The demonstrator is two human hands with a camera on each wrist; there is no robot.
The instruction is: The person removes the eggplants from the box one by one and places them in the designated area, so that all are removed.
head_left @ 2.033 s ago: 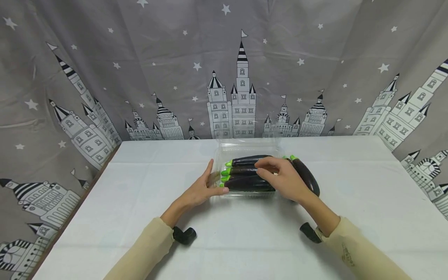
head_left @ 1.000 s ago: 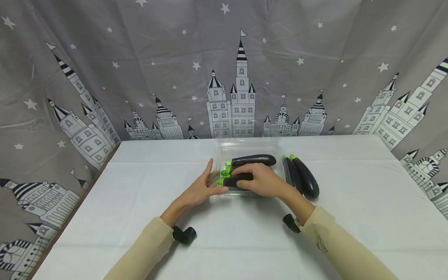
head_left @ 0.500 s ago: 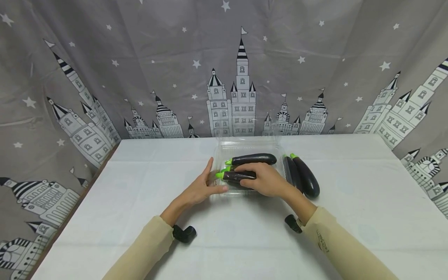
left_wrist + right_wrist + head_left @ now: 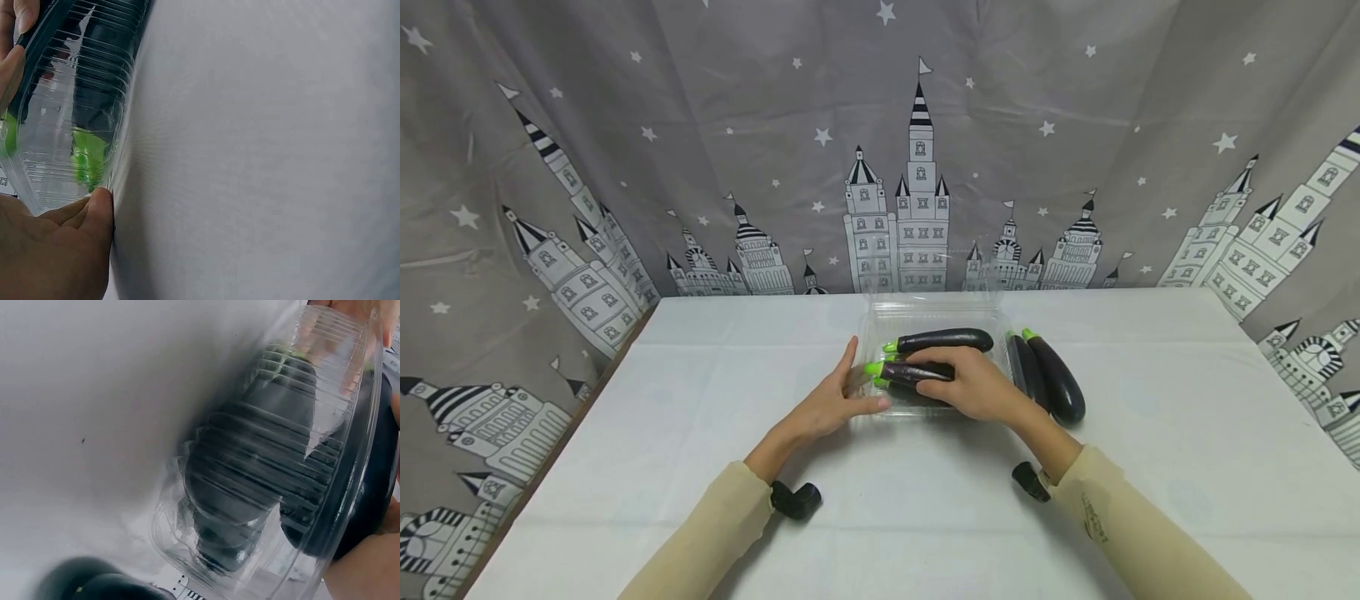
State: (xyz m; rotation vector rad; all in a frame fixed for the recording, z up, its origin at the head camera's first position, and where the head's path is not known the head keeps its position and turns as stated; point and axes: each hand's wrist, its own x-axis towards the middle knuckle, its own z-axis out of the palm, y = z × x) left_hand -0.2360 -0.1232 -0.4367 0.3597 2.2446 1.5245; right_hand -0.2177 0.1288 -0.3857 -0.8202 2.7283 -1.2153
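Since the earlier pictures, our right hand [image 4: 973,385] had moved from above the clear plastic container [image 4: 880,321] down onto one eggplant [image 4: 904,372] and lifted its green-tipped end a little, while our left hand [image 4: 831,406] had stayed where it was at the container's left end.

In the head view, our right hand's fingers were curled over the dark purple eggplant, gripping it along its length, with its green stem end pointing left and raised slightly above the eggplants beneath it. Our left hand lay flat and relaxed against the container's left wall, thumb up beside that wall and fingers straight along its near corner. The left wrist view showed the thumb tip touching the ribbed plastic wall [image 4: 75,119], with green stem ends blurred behind it. The right wrist view showed dark eggplants through the ribbed wall [image 4: 275,462]; how many lay there we could not tell.

Another eggplant [image 4: 943,340] lay crosswise at the back of the container. Two more eggplants [image 4: 1051,382] lay side by side on the white tablecloth [image 4: 1150,467], just right of the container. Behind the table hung a grey curtain [image 4: 700,167] printed with castles and stars.
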